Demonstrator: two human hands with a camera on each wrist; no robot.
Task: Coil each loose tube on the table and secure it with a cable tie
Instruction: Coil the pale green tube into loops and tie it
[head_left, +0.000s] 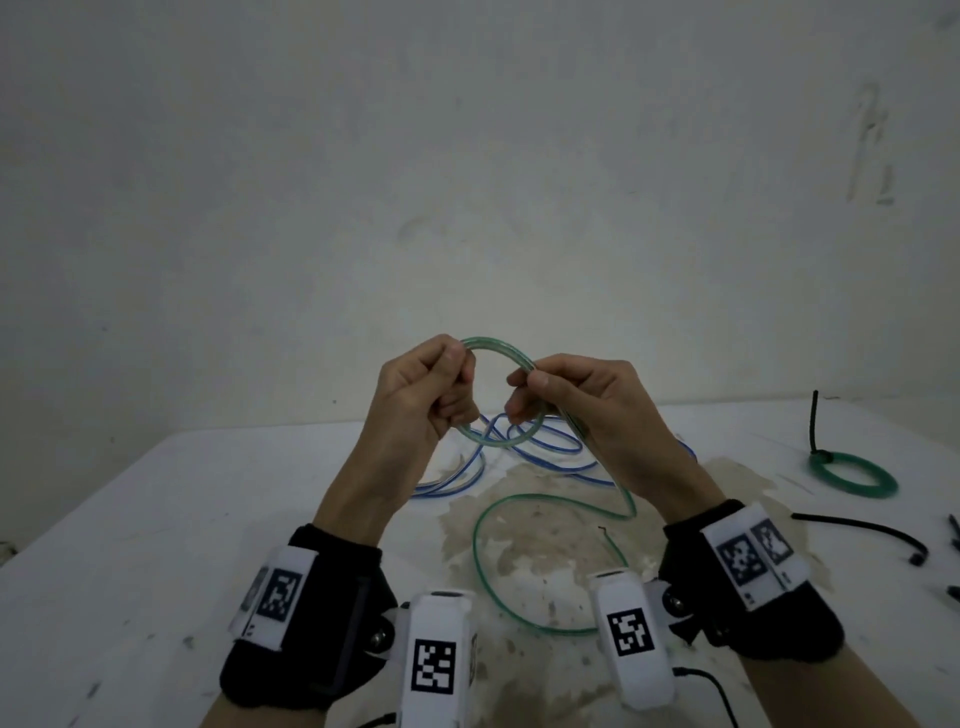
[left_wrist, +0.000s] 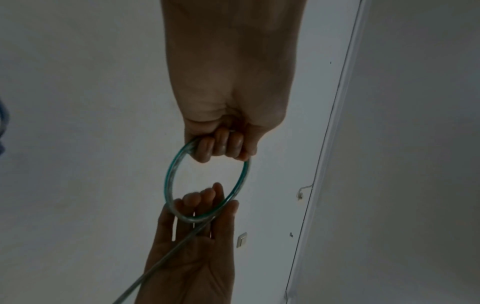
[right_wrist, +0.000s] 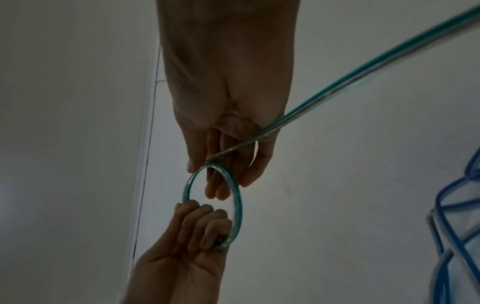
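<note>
Above the table I hold a small loop of clear green tube between both hands. My left hand grips the loop's left side with curled fingers. My right hand pinches the loop's right side between thumb and fingers, where the strands cross. The tube's loose tail drops from my right palm and curves over the table; in the right wrist view the tail runs up and to the right. A tangled blue tube lies on the table behind my hands.
A green tube coil bound with a black cable tie lies at the right of the white table. Loose black cable ties lie nearer the right edge. A bare wall stands behind the table.
</note>
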